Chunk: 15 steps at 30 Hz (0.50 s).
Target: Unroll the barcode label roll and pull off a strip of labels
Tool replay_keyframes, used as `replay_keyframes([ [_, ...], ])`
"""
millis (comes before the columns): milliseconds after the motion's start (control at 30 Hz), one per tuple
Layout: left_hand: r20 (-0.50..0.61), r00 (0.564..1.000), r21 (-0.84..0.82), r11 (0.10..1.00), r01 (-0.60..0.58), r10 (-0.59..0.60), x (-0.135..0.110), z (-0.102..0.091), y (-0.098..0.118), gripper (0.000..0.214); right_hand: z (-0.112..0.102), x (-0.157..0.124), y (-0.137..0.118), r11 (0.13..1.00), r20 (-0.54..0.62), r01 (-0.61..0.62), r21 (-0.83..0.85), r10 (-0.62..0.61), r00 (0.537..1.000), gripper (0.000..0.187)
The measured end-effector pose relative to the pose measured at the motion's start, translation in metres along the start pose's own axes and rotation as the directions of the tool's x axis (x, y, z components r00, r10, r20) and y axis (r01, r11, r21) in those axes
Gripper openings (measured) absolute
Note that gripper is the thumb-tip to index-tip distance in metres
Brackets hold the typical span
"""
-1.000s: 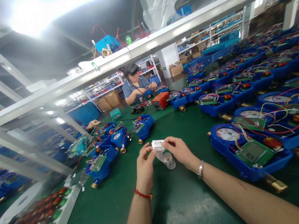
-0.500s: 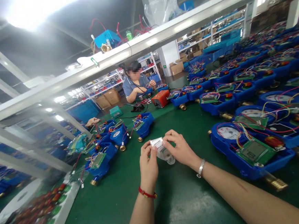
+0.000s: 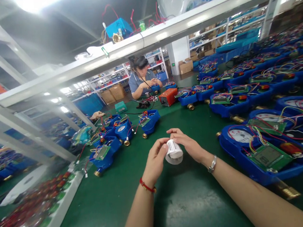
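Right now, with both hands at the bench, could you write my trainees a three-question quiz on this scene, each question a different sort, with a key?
1. What is between the left hand and the right hand?
a) a brass fitting
b) a roll of barcode labels
c) a bundle of wires

2. True or false: the red bracelet is on the left wrist.

3. Fill in the colour: in the nearest blue meter housing, at the right of the view, the display sits on a ____ circuit board.

Key: 1 b; 2 true; 3 green.
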State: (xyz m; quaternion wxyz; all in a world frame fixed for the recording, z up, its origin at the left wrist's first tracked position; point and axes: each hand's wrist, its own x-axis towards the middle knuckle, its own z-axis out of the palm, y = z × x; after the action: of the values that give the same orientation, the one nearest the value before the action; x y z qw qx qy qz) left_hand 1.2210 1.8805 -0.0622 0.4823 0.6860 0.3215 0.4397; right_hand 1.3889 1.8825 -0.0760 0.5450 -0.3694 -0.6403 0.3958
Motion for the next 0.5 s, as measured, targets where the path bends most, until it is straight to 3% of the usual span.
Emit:
replay_keyframes([
  [167,0.022,0.997,-0.222,0.972,0.078,-0.075,0.0,0.008,-0.004,0.031,0.004,0.0,0.009,0.995,-0.069,-0.066,0.076,0.072,0.995,0.022],
  [233,-0.042,0.994,-0.301,0.95,0.082,-0.099,0.002,0.009,-0.007,0.035,0.006,0.0,0.01,0.998,-0.178,-0.053,0.031,0.058,0.982,0.027],
  [333,-0.229,0.966,-0.371,0.928,0.03,-0.122,0.005,0.008,-0.012,0.04,0.01,-0.003,0.007,0.993,-0.363,0.024,-0.116,-0.065,0.93,0.027],
  [400,-0.332,0.933,-0.386,0.922,-0.003,-0.136,0.007,0.008,-0.014,0.045,0.013,-0.005,0.004,0.976,-0.36,0.068,-0.207,-0.141,0.922,0.023],
  [500,-0.401,0.904,-0.382,0.924,-0.019,-0.147,0.007,0.008,-0.014,0.047,0.019,-0.006,0.003,0.962,-0.289,0.081,-0.261,-0.158,0.944,0.015],
])
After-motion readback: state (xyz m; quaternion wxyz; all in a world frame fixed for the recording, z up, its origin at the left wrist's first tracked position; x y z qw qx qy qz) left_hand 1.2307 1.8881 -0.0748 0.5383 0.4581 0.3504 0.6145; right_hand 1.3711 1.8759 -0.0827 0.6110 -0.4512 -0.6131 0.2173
